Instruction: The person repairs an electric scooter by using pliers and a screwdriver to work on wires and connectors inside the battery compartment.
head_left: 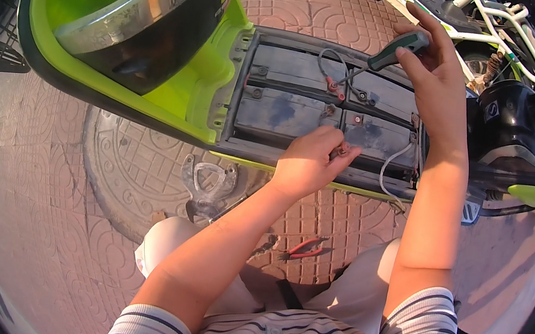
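Right hand (439,82) grips a dark green screwdriver (396,51); left hand (311,158) pinches a small piece (338,152).

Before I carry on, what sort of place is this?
Probably an outdoor pavement or roadside spot: patterned reddish paving in sunlight, a round ground cover set into it, and a white-framed two-wheeler standing beyond the green scooter.
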Demonstrator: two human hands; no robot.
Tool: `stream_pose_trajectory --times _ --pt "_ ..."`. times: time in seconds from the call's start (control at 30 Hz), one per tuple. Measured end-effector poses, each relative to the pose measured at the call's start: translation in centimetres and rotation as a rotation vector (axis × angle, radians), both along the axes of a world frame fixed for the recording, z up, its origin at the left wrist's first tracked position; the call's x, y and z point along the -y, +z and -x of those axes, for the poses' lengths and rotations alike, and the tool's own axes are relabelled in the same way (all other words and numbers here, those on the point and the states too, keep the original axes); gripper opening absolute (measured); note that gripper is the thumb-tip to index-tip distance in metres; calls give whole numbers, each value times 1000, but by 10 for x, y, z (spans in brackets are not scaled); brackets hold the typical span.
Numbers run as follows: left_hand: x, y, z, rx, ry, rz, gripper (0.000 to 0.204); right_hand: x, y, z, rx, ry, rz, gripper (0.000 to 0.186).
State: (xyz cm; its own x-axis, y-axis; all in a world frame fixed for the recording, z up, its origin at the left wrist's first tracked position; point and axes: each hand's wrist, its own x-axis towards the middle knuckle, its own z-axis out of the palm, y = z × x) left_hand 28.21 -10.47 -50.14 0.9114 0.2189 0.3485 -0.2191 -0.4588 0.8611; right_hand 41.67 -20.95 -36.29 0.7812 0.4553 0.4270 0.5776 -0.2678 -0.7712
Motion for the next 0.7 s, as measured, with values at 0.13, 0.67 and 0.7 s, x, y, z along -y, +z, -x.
stream_pose_trajectory --times 0.13,0.67,0.7 --pt "0 1 1 -16 12 4 34 -6 -9 -1 -197 98 -271 37" --pt "-1 0 1 18 24 -43 34 -2 -11 -11 -58 -177 76 43" --pt "0 0 1 14 21 -28 34 -3 -11 -9 -85 -80 -65 44"
